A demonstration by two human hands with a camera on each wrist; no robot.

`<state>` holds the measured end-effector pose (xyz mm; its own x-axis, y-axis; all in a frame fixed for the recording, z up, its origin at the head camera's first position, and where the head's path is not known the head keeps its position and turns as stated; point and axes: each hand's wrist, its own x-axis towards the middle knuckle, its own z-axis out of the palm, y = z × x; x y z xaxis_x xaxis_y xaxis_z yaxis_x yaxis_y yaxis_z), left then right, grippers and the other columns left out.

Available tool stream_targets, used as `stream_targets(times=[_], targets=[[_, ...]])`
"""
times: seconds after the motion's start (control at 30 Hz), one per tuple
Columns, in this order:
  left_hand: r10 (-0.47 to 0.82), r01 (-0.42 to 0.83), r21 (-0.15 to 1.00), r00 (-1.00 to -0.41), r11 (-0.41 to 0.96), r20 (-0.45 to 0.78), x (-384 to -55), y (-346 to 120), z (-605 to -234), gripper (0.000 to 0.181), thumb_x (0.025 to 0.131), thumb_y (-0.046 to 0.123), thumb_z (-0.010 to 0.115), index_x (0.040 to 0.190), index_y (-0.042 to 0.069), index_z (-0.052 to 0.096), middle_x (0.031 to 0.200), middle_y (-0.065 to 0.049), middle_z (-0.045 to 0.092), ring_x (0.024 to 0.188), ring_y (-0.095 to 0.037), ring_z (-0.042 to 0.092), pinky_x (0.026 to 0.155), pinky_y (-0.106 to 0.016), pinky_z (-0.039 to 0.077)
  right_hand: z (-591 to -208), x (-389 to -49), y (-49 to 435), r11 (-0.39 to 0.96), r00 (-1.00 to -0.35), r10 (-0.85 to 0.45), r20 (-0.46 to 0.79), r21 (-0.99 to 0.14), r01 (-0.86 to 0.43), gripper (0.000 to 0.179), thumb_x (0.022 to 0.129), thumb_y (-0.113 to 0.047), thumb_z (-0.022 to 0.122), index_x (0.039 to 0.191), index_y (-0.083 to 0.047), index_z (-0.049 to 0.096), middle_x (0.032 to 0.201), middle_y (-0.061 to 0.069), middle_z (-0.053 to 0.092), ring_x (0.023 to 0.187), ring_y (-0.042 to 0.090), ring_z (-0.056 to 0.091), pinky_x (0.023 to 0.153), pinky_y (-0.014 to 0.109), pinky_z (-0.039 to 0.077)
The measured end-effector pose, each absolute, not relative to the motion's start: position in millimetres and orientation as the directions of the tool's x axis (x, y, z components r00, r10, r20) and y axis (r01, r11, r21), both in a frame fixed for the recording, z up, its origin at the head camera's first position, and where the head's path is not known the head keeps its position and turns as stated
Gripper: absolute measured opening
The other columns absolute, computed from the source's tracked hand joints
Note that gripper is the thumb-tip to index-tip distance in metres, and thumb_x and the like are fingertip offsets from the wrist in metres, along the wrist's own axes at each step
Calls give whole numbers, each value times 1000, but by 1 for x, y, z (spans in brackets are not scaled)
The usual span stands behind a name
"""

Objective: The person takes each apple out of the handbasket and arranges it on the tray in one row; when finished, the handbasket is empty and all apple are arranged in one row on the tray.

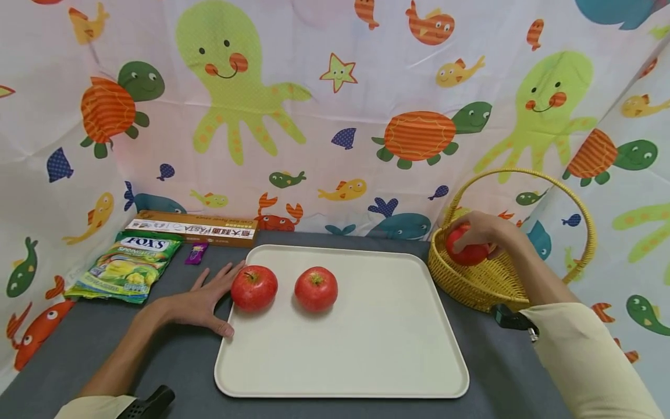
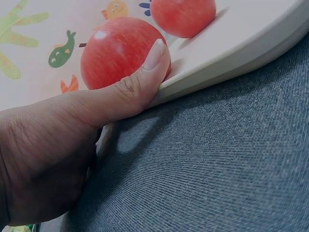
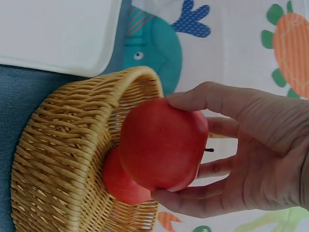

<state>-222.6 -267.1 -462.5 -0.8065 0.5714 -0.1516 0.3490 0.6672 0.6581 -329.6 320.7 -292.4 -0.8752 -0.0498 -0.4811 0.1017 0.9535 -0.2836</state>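
My right hand (image 1: 489, 227) grips a red apple (image 3: 159, 145) between thumb and fingertips, at the yellow wicker basket (image 1: 447, 285). Below it in the right wrist view, a second red apple (image 3: 124, 181) lies inside the basket. A cream rectangular tray (image 1: 377, 337) carries two more apples, one by its left edge (image 1: 255, 288) and another (image 1: 316, 290) a little to the right. Spread fingers and thumb of my left hand (image 1: 196, 302) touch the tray's left edge, close beside the nearer apple. In the left wrist view the thumb (image 2: 145, 77) lies at the rim.
At the back left lie a green snack bag (image 1: 131, 265), a long brown pasta box (image 1: 193, 228) and a small purple packet (image 1: 196, 253). The basket's tall arched handle (image 1: 588, 233) rises around the right forearm. A sea-animal printed cloth (image 1: 335, 116) hangs behind the grey table.
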Motion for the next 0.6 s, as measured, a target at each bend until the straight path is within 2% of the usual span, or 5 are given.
stream_targets(times=[0.3,0.6], targets=[[569,343,656,-806,673,-163,-225,-265,-462,136,70,64,84,168,9,8,176,-24,1,159,-55,-12,117,-82,-19,-276,-320,321,953,-874,-101,-476,-299,53,77,89,-32,79,153,-9,44,140,32,45,118,49,54,78,45,67],[572,339,675,-806,655,-150,-226,-269,-466,135,71,62,85,169,13,6,175,-26,1,158,-56,-13,116,-82,-21,-266,-308,300,948,-895,-176,-410,-314,-43,75,83,-28,85,149,-12,51,137,29,50,120,49,54,74,40,67]])
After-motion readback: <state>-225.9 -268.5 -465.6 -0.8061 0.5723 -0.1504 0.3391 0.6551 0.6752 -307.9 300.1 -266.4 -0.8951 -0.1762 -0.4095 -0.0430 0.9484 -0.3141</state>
